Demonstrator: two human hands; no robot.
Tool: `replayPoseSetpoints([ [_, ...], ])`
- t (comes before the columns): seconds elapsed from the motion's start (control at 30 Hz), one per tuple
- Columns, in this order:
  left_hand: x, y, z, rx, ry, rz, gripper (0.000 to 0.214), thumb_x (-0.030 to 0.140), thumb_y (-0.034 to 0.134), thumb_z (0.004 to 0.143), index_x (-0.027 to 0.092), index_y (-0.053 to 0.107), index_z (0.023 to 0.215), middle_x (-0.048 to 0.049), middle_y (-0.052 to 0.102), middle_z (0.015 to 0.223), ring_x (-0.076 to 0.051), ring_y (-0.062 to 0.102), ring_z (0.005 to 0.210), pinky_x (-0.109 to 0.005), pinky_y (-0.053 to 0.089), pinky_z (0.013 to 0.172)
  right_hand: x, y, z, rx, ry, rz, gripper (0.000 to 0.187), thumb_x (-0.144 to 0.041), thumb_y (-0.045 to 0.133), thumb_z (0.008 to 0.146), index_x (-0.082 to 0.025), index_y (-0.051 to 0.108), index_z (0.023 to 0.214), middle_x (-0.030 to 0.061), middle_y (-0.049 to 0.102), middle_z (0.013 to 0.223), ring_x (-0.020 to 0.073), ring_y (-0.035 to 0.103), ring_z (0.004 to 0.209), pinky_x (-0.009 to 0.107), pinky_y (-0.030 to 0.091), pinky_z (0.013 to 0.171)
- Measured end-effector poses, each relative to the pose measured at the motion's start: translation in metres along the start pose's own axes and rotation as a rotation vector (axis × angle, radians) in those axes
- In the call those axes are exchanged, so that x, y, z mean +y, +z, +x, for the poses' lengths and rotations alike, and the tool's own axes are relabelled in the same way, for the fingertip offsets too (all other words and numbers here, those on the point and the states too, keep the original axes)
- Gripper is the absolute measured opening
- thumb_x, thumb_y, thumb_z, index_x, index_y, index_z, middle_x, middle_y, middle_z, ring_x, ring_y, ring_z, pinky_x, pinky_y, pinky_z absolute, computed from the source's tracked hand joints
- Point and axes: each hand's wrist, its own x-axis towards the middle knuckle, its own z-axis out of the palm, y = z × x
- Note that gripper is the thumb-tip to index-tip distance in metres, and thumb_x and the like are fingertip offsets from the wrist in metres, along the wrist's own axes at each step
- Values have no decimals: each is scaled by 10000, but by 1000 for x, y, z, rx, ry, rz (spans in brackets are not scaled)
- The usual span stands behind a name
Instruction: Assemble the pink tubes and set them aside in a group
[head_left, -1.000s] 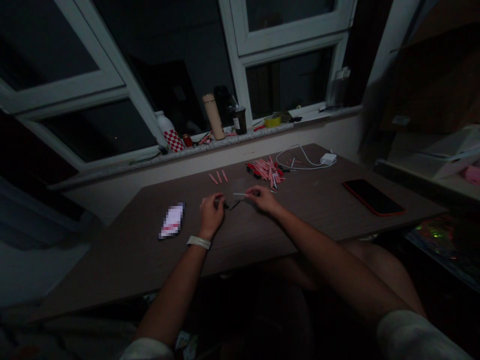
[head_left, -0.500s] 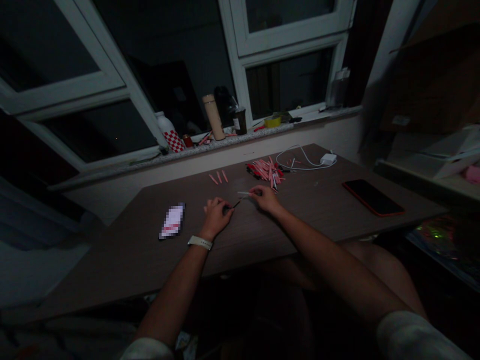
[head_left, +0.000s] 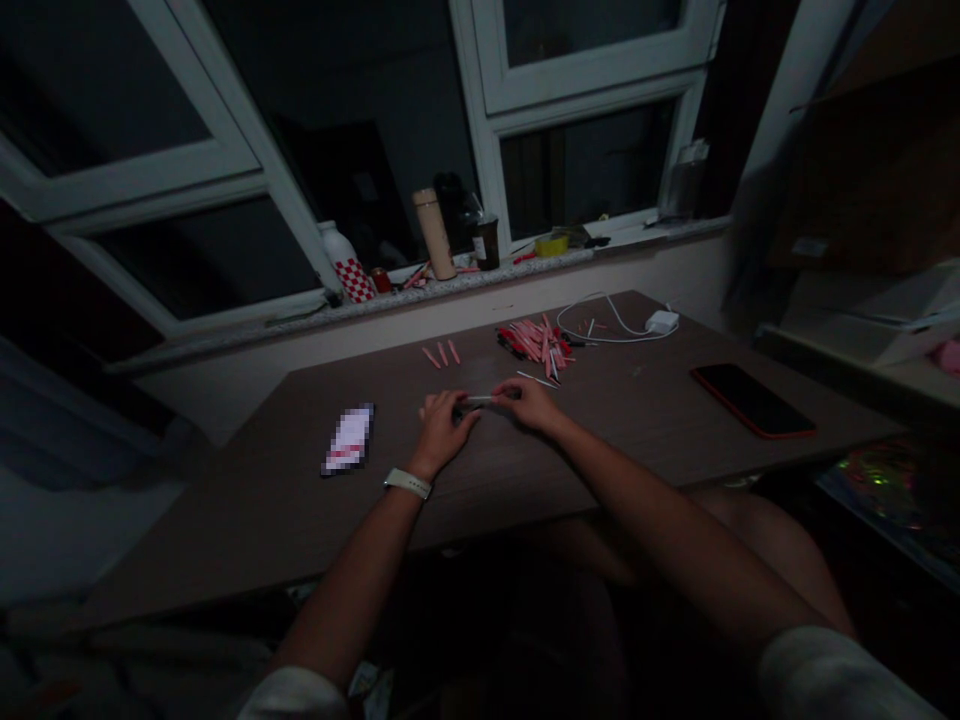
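Over the middle of the brown surface (head_left: 225, 535), left fingers (head_left: 457, 405) and right fingers (head_left: 511, 392) pinched narrow, both on one thin pen part (head_left: 480, 402). Only a small gap between the two sets of fingers, much smaller than a moment ago, with a dark bit (head_left: 466, 405) and a pale bit (head_left: 489, 400) held apart back then. Now both bits in one straight line, the join hidden by fingers, so no telling how far in. Long side lying nearly level, pointing left to right across the view, just above the surface. Just past the right fingers, one loose white stick (head_left: 536, 380). Farther out, a heap of pink and red pen parts (head_left: 534, 342), three pink sticks (head_left: 441, 353) to the left, a white cable (head_left: 615, 328) with a charger (head_left: 661, 322), and a black phone with a red edge (head_left: 752, 400) well off to the right.
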Motion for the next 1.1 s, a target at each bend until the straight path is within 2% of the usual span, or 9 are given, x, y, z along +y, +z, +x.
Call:
replayPoseSetpoints([
  [0.23, -7, 6, -1, -76, -103, 122, 200, 390, 673, 888, 226, 713, 996, -102, 639, 1122, -322, 500, 1101, -418, 383, 853, 14, 2, 5, 122, 68, -23, 170, -313, 738, 780, -179, 751, 884, 41, 735, 842, 189, 628, 795, 313, 470, 760],
  [0.4, -7, 6, -2, -101, -115, 138, 172, 364, 642, 903, 228, 719, 975, -108, 627, 1121, -327, 491, 1106, -426, 382, 860, 14, 0, 5, 110, 100, -41, 157, -297, 723, 783, -178, 751, 881, 48, 739, 848, 195, 643, 784, 312, 480, 742],
  [0.53, -7, 6, -2, -89, -132, 179, 195, 364, 645, 903, 225, 705, 1027, -113, 630, 1125, -331, 489, 1111, -430, 385, 861, 14, 1, 5, 132, 90, -44, 149, -287, 718, 781, -180, 745, 882, 52, 746, 873, 201, 657, 818, 325, 495, 784],
  [0.87, 0, 1, -1, -122, -150, 206, 157, 332, 604, 943, 216, 705, 978, -121, 632, 1129, -319, 495, 1116, -430, 389, 863, 17, 1, 4, 124, 77, -14, 151, -275, 705, 807, -183, 759, 914, 63, 761, 915, 224, 686, 875, 359, 513, 849],
  [1.1, 0, -1, 2, -53, -128, 140, 216, 372, 550, 978, 209, 688, 1011, -111, 661, 1158, -309, 509, 1136, -432, 379, 909, 6, -2, 1, 48, 2, -41, 128, -280, 670, 851, -181, 735, 899, 57, 746, 922, 206, 659, 885, 333, 490, 850],
])
